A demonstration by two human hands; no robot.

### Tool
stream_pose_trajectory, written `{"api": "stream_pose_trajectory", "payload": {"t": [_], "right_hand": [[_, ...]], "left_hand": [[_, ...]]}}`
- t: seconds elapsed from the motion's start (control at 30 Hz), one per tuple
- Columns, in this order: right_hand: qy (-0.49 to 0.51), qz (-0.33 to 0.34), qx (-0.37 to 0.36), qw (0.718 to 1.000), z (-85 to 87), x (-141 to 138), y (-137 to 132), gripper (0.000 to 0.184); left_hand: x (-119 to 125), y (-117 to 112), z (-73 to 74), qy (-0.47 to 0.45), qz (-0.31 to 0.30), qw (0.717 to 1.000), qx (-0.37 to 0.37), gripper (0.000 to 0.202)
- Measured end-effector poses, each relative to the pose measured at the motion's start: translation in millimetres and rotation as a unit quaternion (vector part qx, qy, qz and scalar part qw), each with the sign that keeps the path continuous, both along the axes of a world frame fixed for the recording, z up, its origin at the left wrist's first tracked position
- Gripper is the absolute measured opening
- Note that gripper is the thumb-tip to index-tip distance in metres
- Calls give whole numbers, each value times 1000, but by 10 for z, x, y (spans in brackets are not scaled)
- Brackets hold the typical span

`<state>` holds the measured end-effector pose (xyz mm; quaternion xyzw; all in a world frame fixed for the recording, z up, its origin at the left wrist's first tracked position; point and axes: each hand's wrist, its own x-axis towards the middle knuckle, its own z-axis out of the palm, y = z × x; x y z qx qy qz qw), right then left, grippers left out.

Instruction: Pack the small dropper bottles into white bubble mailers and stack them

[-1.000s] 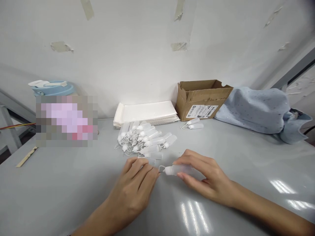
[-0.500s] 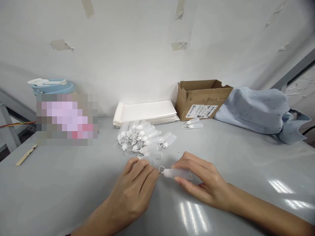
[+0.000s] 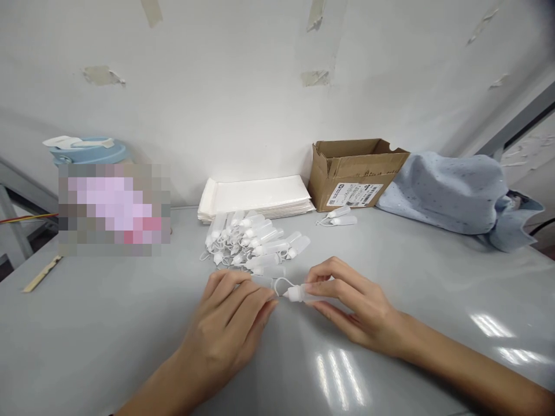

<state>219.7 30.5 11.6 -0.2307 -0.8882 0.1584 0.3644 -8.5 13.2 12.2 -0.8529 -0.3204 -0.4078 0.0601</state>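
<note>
My right hand (image 3: 355, 300) grips a small translucent squeeze bottle (image 3: 296, 293) by its body, the white tip pointing left. A thin cap strap (image 3: 284, 281) arches from the bottle's neck to the fingertips of my left hand (image 3: 234, 323). Those fingertips are pinched together on the bottle's cap, which they mostly hide. A narrow gap with a fine dark line separates the tip from the left fingers. Just beyond my left hand lies a pile of similar bottles (image 3: 264, 237), and one bottle is partly hidden behind its fingers.
White padded envelopes (image 3: 255, 196) are stacked against the wall, beside an open cardboard box (image 3: 359, 173). Two bottles (image 3: 344, 221) lie before the box. Blue cloth (image 3: 451, 196) sits at right. A blue-lidded container (image 3: 89, 151) and a blurred pinkish patch are at left, near a wooden strip (image 3: 42, 274).
The bottle has risen slightly, and its strap now shows as a wider loop. My left hand has shifted a little left, so the fingertips stand farther from the bottle's neck.
</note>
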Motion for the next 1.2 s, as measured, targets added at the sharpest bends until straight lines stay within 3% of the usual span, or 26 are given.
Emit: {"api": "stream_pose_trajectory", "payload": {"t": [0.3,0.57,0.93,1.2], "right_hand": [[46,6,-5,999,-34,11,-18,24],[-11,-19,-170,985,67,17,-10,19],[42,-8,-123,991,46,-12,-10,22],[30,-10,-139,990,48,-21,-17,20]], "left_hand": [[30,-10,-10,-15,-21,999,-40,15],[-8,-27,-15,-12,-19,999,-44,16],[2,-63,-15,-30,-38,995,-89,17],[26,-77,-9,-52,-46,992,-106,17]]}}
